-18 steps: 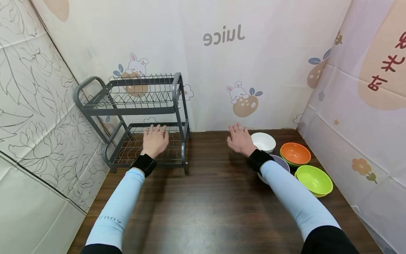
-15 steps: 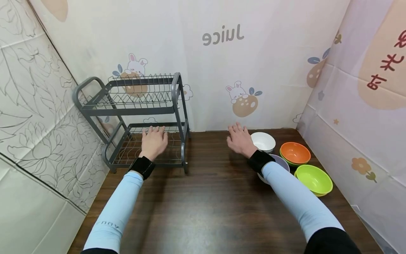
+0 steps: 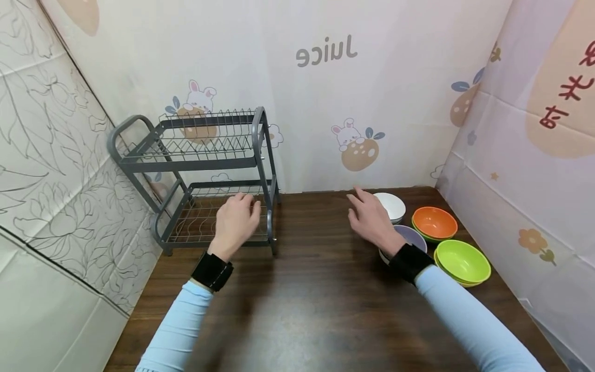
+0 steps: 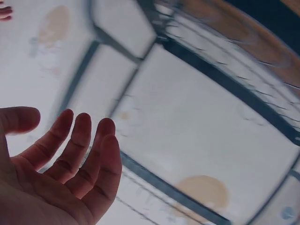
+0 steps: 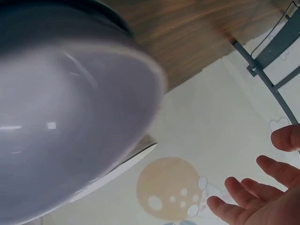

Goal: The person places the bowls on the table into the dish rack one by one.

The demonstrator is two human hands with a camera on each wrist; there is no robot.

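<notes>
My left hand (image 3: 236, 222) hovers in front of the grey two-tier dish rack (image 3: 200, 165), fingers loosely bent and holding nothing. In the left wrist view its palm (image 4: 51, 187) faces the camera, with the rack's frame behind. Over on the right, my right hand (image 3: 374, 219) hangs just left of the bowls, its fingers loose and nothing in them. Nearest to it are a white bowl (image 3: 391, 206) and a purple bowl (image 3: 412, 236), both partly hidden by the hand and wrist. The purple bowl (image 5: 84, 112) looms large in the right wrist view, apart from the fingers (image 5: 274, 171).
An orange bowl (image 3: 436, 223) sits on a green one at the back right, with a stack of lime-green bowls (image 3: 464, 260) nearer. All stand on a dark wooden table (image 3: 307, 289). Printed cloth walls (image 3: 307, 124) close off the back and both sides.
Both hands have turned and their fingers have bent a little. The left hand has shifted right and nearer to the body; the right hand has shifted right, toward the bowls.
</notes>
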